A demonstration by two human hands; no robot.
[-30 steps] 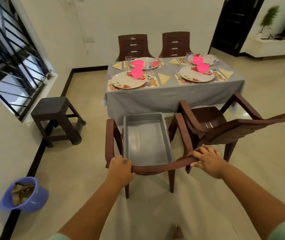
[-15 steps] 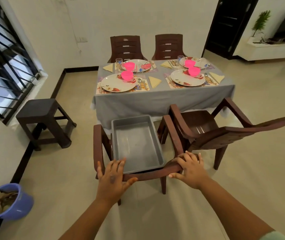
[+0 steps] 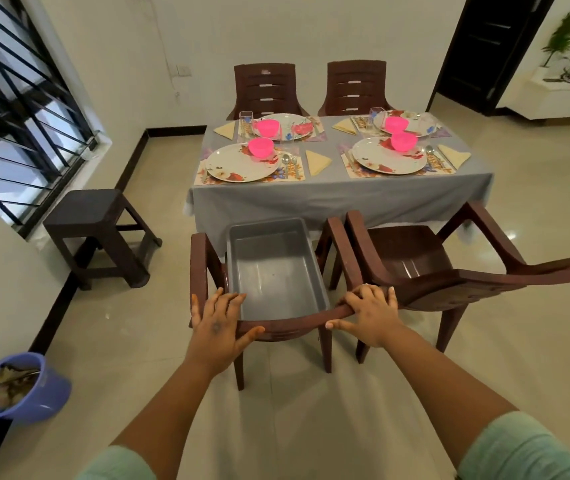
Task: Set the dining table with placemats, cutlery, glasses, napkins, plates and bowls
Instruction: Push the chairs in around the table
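Loosening since a second ago, our left hand (image 3: 216,329) lies with fingers spread on the chair back (image 3: 287,323); our right hand (image 3: 368,315) seemingly curls over it. Upper centre, the tabletop (image 3: 332,188) looks fully set, the grey tub (image 3: 273,268) empty.

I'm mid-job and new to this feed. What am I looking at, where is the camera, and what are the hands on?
No machine here: a person wears a wide-angle camera on the head, looking forward and down. The left hand rests on a chair's backrest; the right hand grips it. An empty grey tub sits on that chair's seat. Beyond, the table holds four settings: placemats, plates, pink bowls, yellow napkins, glasses and cutlery.
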